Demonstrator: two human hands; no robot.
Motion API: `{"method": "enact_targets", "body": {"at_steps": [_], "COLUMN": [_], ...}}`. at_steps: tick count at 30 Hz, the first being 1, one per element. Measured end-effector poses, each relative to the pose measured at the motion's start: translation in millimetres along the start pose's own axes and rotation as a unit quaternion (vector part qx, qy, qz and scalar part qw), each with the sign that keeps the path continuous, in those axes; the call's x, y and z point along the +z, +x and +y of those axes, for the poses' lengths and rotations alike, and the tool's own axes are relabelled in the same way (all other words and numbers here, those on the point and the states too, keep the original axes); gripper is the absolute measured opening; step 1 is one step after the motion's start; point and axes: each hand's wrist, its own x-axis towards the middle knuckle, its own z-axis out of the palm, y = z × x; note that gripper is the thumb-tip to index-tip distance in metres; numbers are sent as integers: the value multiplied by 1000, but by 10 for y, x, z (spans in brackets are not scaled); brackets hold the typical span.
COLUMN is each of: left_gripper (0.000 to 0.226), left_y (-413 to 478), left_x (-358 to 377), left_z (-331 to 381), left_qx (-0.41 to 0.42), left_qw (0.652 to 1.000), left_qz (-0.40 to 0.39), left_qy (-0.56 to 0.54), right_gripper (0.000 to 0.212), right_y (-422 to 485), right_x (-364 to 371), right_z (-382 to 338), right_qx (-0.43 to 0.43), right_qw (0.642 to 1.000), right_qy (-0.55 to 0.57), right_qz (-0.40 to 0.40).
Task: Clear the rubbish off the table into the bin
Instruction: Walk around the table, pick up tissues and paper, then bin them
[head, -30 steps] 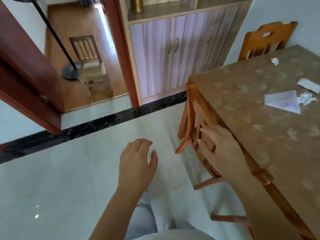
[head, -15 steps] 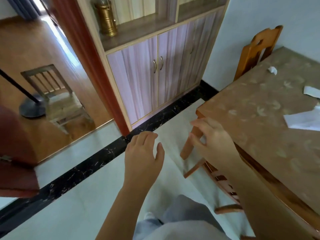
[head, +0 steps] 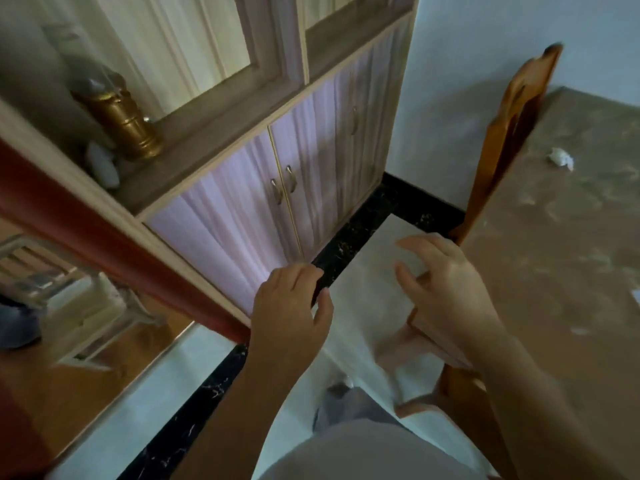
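The fingers of the right hand (head: 446,289) are spread and a little curled, and they hold nothing; this hand hangs in the middle right of the frame, just in front of the near corner of the table (head: 554,278). The left hand (head: 291,306) is in the lower middle, its fingers loosely bent and close together, also empty, above the pale floor and the black tile strip (head: 349,244). Half a second ago the right hand was lower and nearer to the chair that stands under the table edge; now it has risen to the height of the table top, and the view has turned so that the cabinet (head: 277,188) with the brass pot (head: 121,123) fills the upper left. On the table, at the right edge of the frame, one crumpled paper ball (head: 561,158) lies well apart from the hand, and a white scrap (head: 636,295) shows only partly at the border; the bigger sheets seen a second ago are now outside the picture. A wooden chair (head: 512,133) stands at the far side of the table. No bin is visible. I judge that the person is only arriving at the table, and the picking up is not yet begun; the next move probably needs a reach to the right across the top.
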Motion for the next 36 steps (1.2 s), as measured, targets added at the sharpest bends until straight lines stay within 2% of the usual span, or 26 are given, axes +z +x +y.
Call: {"method": "enact_targets", "body": {"at_steps": [8, 14, 20, 26, 33, 36], "left_gripper": [28, 29, 32, 32, 23, 20], "left_y": [1340, 2291, 3367, 4226, 4610, 4703], "left_x": [638, 1227, 1772, 2152, 2682, 3017], "left_z": [-21, 21, 219, 602, 1248, 1584], "left_qx": [93, 182, 280, 388, 447, 465], "left_qw": [993, 970, 929, 871, 827, 813], "left_qz": [-59, -145, -206, -235, -257, -277], "left_qy": [-32, -72, -129, -187, -222, -212], "right_gripper": [28, 25, 28, 26, 27, 27], "right_y": [706, 1050, 1623, 2025, 2025, 1995], "right_x": [-107, -156, -276, -393, -575, -667], "right_z": [598, 1006, 1333, 1547, 1914, 2233], "right_qx": [114, 238, 351, 444, 531, 541], "right_qw": [991, 965, 919, 857, 787, 771], "right_qy": [-48, -70, -112, -148, -183, -194], "right_qz": [44, 89, 142, 213, 256, 275]}}
